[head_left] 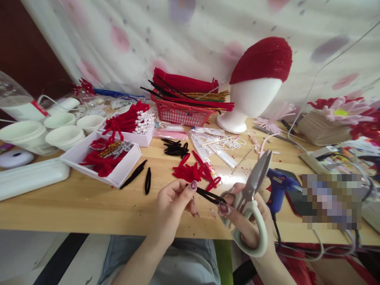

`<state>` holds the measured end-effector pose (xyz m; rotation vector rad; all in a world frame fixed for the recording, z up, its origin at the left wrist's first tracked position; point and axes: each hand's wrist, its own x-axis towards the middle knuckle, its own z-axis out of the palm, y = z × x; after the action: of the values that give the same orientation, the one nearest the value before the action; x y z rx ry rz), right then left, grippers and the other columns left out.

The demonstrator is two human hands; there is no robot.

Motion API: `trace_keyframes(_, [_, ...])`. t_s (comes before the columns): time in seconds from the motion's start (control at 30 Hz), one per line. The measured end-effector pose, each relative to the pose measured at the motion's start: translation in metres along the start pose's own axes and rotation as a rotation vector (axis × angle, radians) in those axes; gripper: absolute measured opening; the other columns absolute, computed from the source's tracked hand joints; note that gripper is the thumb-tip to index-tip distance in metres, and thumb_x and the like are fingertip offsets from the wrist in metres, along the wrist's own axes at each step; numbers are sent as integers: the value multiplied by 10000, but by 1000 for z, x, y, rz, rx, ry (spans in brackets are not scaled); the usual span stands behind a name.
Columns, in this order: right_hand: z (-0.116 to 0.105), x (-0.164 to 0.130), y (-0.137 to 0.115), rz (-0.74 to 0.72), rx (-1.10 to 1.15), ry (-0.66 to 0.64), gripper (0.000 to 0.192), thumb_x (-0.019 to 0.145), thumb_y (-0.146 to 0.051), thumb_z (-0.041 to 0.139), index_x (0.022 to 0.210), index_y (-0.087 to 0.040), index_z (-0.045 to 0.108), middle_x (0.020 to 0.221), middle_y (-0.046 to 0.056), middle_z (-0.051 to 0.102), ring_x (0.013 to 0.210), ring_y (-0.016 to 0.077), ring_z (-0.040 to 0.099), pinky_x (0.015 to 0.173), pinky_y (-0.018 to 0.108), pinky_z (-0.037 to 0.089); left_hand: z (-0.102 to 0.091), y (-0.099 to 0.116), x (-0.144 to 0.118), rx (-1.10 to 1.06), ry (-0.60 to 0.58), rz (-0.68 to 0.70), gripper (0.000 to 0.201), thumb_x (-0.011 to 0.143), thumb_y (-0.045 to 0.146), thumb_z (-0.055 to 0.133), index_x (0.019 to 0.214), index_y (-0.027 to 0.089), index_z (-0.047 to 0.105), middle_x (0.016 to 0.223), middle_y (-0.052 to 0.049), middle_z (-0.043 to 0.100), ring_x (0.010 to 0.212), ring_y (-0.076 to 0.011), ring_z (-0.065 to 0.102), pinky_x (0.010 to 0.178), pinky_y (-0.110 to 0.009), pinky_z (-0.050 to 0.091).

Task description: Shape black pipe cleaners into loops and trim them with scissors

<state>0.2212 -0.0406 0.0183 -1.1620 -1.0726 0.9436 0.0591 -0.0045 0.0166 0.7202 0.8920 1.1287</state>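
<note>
A black pipe cleaner loop point(209, 194) is stretched between my two hands above the front of the table. My left hand point(173, 208) pinches its left end between thumb and fingertips. The thumb and fingers of my right hand point(247, 229) grip the other end. That same hand carries scissors point(249, 190) with pale handles, the thumb through one handle and the blades pointing up. Left of my hands lie a single black loop point(147, 181) and a slimmer black bundle point(134, 174). Just behind are a pile of red loops point(190, 172) and several short black pieces point(175, 148).
A red basket point(182, 113) of pipe cleaners stands at the back, beside a white foam head point(252, 99) with a red cap. White boxes point(130, 170) and cups point(63, 136) are on the left. To the right are a blue glue gun point(277, 188) and cables.
</note>
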Motion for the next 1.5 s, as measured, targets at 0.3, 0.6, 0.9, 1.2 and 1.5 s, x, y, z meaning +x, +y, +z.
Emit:
trace_keyframes(0.3, [9, 5, 1, 94, -1, -18, 348, 693, -385, 871, 884, -232, 624, 625, -28, 659, 445, 137, 601, 386, 216, 510, 10, -13, 1, -90, -16, 13, 255, 781, 380, 799, 795, 145, 699, 706, -17, 736, 636, -106, 663, 616, -197, 555])
trace_keyframes(0.6, [-12, 6, -5, 34, -181, -436, 508, 801, -637, 715, 1044, -193, 672, 676, 15, 637, 579, 158, 568, 530, 253, 466, 3, 26, 28, -217, -24, 196, 183, 894, 375, 691, 913, 197, 653, 914, -32, 778, 898, -168, 744, 835, -284, 579])
trace_keyframes(0.9, [-36, -4, 3, 64, -451, -465, 519, 793, -607, 728, 1091, -182, 736, 634, 39, 628, 544, 180, 565, 478, 256, 465, 9, 33, 15, -278, -52, 88, 205, 899, 366, 683, 876, 211, 550, 876, -55, 809, 913, -224, 770, 807, -321, 614])
trace_keyframes(1.2, [-43, -2, 5, -20, -487, -478, 417, 796, -472, 785, 1124, -217, 745, 592, -9, 613, 496, 136, 543, 470, 212, 446, 11, 36, 11, -280, -5, 58, 188, 900, 348, 681, 883, 201, 565, 901, -71, 816, 923, -233, 770, 829, -336, 614])
trace_keyframes(1.5, [-40, -3, 7, 62, -352, -526, 582, 789, -644, 722, 1134, -176, 727, 579, -6, 582, 464, 125, 492, 444, 225, 399, 7, 36, 12, -278, -62, 61, 209, 895, 371, 685, 878, 196, 573, 858, -61, 814, 835, -207, 778, 782, -304, 614])
